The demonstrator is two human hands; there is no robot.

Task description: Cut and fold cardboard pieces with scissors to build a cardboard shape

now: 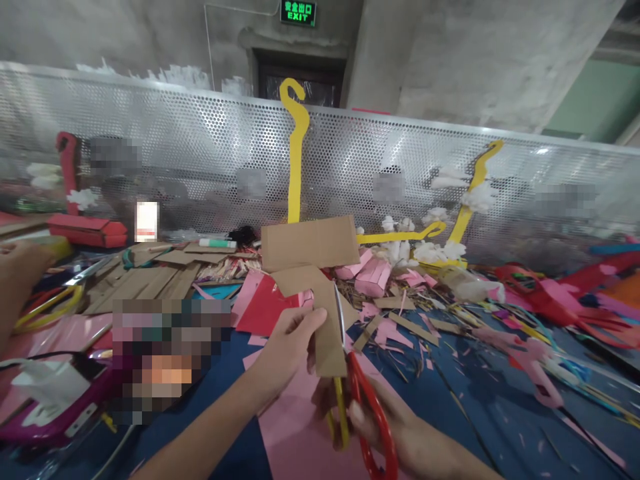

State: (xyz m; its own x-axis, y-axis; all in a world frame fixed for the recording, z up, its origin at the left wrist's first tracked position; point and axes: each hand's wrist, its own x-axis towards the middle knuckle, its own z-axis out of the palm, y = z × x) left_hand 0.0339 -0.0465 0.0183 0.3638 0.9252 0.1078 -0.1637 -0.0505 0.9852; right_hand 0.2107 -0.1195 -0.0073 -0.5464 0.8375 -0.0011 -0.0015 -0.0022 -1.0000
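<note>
Near the middle of the view, my left hand (290, 337) pinches a piece of brown cardboard (330, 343) between thumb and fingers. My right hand (395, 423) is wrapped round scissors (369, 410) with one red and one yellow handle. One scissor blade shows in front of the cardboard, along its right side; the other is hidden behind it. Below both hands lies pink paper (290, 433). Just beyond the cardboard, a red sheet (260, 303) rests on the table. A cardboard box shape (310, 243) stands behind, with a yellow hook-topped strip (296, 167) rising at its back.
Cardboard strips (145, 287) and yellow-handled scissors (50, 310) lie to the left, near another person's hand (23, 267). A purple power strip (65, 420) sits front left. On the right are a pink glue gun (535, 367) and paper scraps (395, 331). A perforated metal divider (200, 133) spans the back.
</note>
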